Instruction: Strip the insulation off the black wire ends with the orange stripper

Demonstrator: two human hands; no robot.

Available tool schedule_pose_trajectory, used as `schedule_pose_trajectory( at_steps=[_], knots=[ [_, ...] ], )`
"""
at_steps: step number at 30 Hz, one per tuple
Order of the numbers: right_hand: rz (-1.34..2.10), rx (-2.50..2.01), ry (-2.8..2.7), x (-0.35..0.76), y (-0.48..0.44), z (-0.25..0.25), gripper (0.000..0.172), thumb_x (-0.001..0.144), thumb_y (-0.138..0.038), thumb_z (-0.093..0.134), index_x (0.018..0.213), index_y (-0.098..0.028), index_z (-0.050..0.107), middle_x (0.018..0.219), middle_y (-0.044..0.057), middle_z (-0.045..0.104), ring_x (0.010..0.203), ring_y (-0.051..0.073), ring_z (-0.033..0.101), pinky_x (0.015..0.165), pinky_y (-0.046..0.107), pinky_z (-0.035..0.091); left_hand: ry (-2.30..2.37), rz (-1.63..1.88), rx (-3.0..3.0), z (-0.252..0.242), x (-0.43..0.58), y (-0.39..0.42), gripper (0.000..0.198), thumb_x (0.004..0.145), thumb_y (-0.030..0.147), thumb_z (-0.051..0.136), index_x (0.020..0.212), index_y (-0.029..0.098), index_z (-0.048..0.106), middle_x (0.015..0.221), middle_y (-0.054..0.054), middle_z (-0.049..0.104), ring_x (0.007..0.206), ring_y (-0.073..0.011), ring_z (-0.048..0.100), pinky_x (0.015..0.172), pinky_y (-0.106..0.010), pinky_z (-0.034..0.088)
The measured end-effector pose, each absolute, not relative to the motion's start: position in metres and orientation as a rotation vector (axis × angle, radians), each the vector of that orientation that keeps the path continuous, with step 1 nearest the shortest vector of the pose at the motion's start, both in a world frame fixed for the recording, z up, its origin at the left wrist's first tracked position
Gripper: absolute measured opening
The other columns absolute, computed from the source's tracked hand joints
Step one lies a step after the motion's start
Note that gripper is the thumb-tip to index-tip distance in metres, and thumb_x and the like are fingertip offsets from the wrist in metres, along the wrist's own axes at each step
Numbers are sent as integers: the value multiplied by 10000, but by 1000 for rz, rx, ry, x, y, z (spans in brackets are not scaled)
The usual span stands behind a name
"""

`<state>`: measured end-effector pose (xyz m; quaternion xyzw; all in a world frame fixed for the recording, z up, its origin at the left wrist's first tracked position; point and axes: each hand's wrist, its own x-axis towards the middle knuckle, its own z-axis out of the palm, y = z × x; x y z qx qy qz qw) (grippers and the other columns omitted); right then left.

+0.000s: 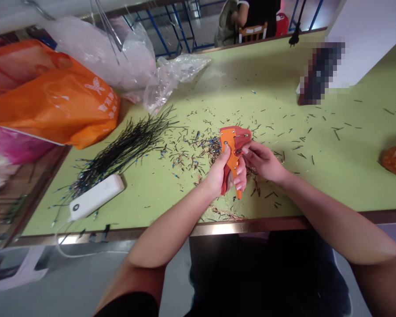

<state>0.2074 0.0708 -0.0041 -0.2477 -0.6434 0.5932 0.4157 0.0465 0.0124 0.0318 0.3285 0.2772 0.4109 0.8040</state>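
Note:
An orange and red wire stripper stands upright over the table's middle, its jaw end away from me. My left hand is wrapped round its handles. My right hand is at the right side of the tool's head, fingers bent and pressed together. Whatever those fingers pinch is hidden or too small to name. Short black wire offcuts and bits with blue ends lie scattered beneath and around both hands. To the left rests a bundle of long black wires, several with blue tips.
A white power bank with a cable lies at the front left. An orange bag and clear plastic bags crowd the back left. A blurred dark object leans on a white panel. Another person sits beyond the table.

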Motion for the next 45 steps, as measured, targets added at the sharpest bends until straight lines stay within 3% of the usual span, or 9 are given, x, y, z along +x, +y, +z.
schedule_pose_trajectory(
  at_steps=[3, 8, 15, 21, 25, 30, 33, 39, 45],
  knots=[
    [1447, -606, -1637, 206, 71, -4, 350, 1021, -558, 624, 969, -215, 669, 774, -27, 566, 723, 124, 529, 631, 253, 445, 588, 871, 692, 31, 48, 13, 806, 932, 899, 320, 556, 208, 494, 395, 34, 381, 301, -110, 423, 377, -261, 433],
    [1402, -653, -1650, 206, 71, 2, 386, 1033, -582, 592, 940, -210, 639, 701, -47, 505, 611, 112, 432, 573, 266, 378, 552, 933, 681, 27, 47, 15, 732, 884, 856, 542, 548, 208, 488, 388, 61, 339, 296, -84, 358, 352, -236, 384],
    [1169, -792, -1645, 218, 81, 16, 398, 1029, -599, 594, 917, -220, 649, 638, -59, 433, 561, 111, 375, 527, 275, 321, 621, 948, 658, 32, 35, 24, 713, 939, 826, 452, 708, 179, 643, 559, -18, 579, 503, -156, 622, 566, -315, 587],
    [945, -885, -1687, 225, 87, 19, 390, 1036, -581, 588, 938, -211, 663, 646, -35, 472, 564, 122, 402, 516, 288, 309, 863, 993, 802, 25, 27, 29, 617, 898, 775, 597, 848, 164, 672, 688, -44, 697, 612, -166, 703, 631, -292, 606],
    [789, -839, -1749, 228, 81, 27, 309, 1083, -467, 539, 972, -213, 674, 709, -5, 574, 585, 127, 454, 551, 302, 365, 899, 1051, 830, 21, 27, 30, 605, 858, 760, 667, 916, 159, 695, 803, -80, 754, 717, -187, 749, 674, -300, 616],
    [546, -555, -1992, 221, 52, 40, 179, 1083, -251, 522, 1138, -246, 693, 753, 0, 685, 582, 131, 552, 557, 297, 436, 937, 1168, 776, 16, 33, 34, 544, 897, 721, 660, 936, 181, 709, 773, -34, 726, 661, -139, 702, 640, -267, 585],
    [490, -380, -2278, 210, 34, 36, 283, 1076, -261, 527, 1328, -253, 656, 806, 4, 730, 629, 147, 606, 595, 300, 475, 963, 1200, 746, 13, 36, 37, 533, 906, 711, 669, 905, 179, 696, 773, -33, 715, 713, -138, 705, 709, -275, 589],
    [343, -266, -2571, 194, 17, 23, 530, 1043, -175, 483, 1568, -246, 507, 746, -17, 722, 595, 148, 550, 549, 281, 375, 1074, 1302, 904, 23, 40, 34, 513, 926, 685, 673, 934, 172, 693, 864, -49, 723, 821, -150, 713, 826, -303, 573],
    [528, -145, -2483, 195, 21, 28, 319, 979, -120, 488, 1150, -229, 734, 772, 0, 760, 619, 147, 606, 608, 294, 457, 1045, 1310, 1075, 37, 39, 24, 526, 942, 701, 640, 973, 180, 703, 946, -64, 735, 909, -167, 702, 878, -308, 553]
  ],
)
